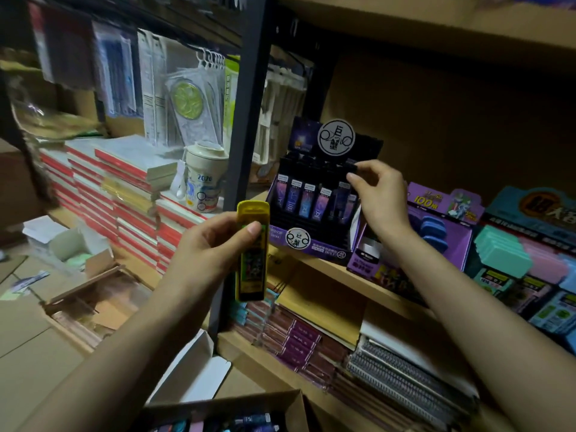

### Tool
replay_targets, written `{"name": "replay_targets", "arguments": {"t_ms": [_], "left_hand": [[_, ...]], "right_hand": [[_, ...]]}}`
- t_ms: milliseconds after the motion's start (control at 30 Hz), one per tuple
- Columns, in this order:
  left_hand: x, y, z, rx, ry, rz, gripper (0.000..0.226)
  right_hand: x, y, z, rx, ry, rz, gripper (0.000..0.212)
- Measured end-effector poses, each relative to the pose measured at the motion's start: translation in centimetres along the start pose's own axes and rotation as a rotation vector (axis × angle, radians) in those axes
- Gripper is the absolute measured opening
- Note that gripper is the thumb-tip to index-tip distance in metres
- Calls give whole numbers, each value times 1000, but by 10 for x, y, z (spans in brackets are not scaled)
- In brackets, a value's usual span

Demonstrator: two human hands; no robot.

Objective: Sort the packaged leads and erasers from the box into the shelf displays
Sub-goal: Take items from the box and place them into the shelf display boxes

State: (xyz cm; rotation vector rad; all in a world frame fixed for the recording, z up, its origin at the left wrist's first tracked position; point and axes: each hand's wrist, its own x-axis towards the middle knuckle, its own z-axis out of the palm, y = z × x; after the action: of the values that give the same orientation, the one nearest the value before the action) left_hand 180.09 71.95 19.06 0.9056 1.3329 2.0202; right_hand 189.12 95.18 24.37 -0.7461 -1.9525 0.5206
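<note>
Just slim yellow plastic case (251,244), left hand (212,244); flat dark pack (351,169), right hand (381,194)

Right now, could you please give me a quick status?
Left hand grips yellow lead pack. Right hand pinches dark pack at purple display. No obstruction seen.

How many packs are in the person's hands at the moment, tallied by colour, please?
yellow lead pack, held in the left hand: 1
dark pack, pinched by the right hand: 1
Total: 2
</note>
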Motion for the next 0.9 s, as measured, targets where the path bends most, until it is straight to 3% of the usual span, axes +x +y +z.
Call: {"name": "replay_targets", "arguments": {"t_ms": [233, 467, 567, 733, 833, 900], "left_hand": [[0, 1, -5, 41, 1, -20, 21], [-2, -1, -8, 52, 26, -40, 19], [-2, -2, -8, 58, 28, -46, 18], [-1, -6, -4, 103, 0, -66, 22], [0, -11, 0, 129, -46, -63, 25], [-1, -14, 7, 166, -106, -51, 28]], "right_hand": [[3, 6, 10, -84, -74, -28, 18], [4, 14, 14, -81, -71, 109, 17], [4, 12, 16, -233, -55, 26, 12], [10, -6, 3, -482, -171, -42, 27], [-17, -25, -12, -290, -180, -114, 24], [-51, -37, -21, -15, -307, -88, 16]]}}
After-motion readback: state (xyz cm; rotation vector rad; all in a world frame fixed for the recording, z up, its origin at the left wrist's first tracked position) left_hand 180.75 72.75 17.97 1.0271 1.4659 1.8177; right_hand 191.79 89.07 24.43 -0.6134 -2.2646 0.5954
